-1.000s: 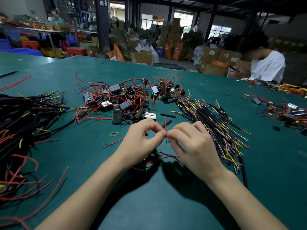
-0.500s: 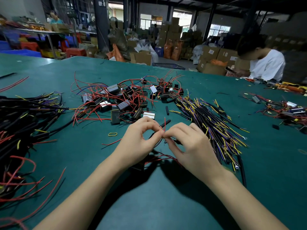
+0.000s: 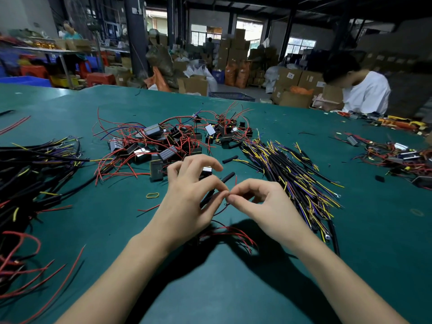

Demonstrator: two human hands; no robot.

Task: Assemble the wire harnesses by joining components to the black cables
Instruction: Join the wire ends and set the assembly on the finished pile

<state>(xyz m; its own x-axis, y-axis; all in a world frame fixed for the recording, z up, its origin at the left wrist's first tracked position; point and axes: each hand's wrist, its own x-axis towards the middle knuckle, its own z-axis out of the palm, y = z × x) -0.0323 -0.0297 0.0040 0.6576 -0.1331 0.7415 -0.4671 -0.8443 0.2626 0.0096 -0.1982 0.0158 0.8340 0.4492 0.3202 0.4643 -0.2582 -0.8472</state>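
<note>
My left hand (image 3: 187,202) and my right hand (image 3: 264,206) meet at their fingertips over the green table (image 3: 233,288). Between them both pinch a thin wire end (image 3: 226,203) that runs beside a black cable (image 3: 211,195) lying slantwise under my left fingers. Red wires (image 3: 233,233) trail down from the hands onto the table; what they lead to is hidden under my left wrist. A pile of small black and grey components with red leads (image 3: 163,146) lies beyond the hands. A heap of black cables with yellow and purple ends (image 3: 292,174) lies to the right.
A large bundle of black cables and red wires (image 3: 25,188) fills the left side. A yellow rubber band (image 3: 152,195) and short black sleeves (image 3: 230,159) lie loose. More parts (image 3: 397,157) sit at the far right, near a person in a white shirt (image 3: 364,92).
My left hand's outer fingers have spread and lifted, so the black cable now shows under them. The fingertips of both hands stay pinched together at about the same spot.
</note>
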